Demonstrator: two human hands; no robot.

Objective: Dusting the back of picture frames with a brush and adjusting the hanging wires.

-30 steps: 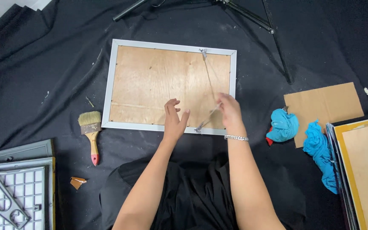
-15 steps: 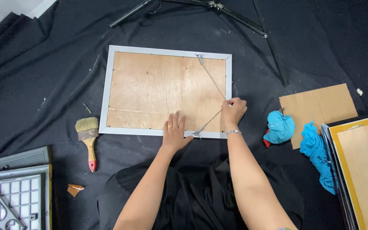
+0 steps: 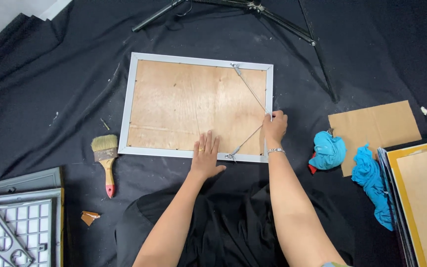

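A silver picture frame [image 3: 126, 110] lies face down on black cloth, its plywood backing [image 3: 184, 106] up. A hanging wire [image 3: 250, 91] runs from the top rail to the bottom rail, pulled to a point at the right rail. My right hand [image 3: 275, 127] pinches that wire at the right edge of the frame. My left hand [image 3: 206, 155] lies flat, fingers apart, on the backing by the bottom rail, close to the lower wire clip [image 3: 232, 155].
A paintbrush [image 3: 106, 160] with a red-tipped handle lies left of the frame. Grey grid frames [image 3: 13, 222] are stacked at bottom left. Blue cloths [image 3: 328, 150], a cardboard sheet [image 3: 376, 126] and a yellow-edged frame [image 3: 418, 198] sit at right. Tripod legs [image 3: 233, 10] cross the top.
My right hand has slid right, drawing the wire out to the frame's right rail. My left hand has flattened on the backing near the bottom rail.
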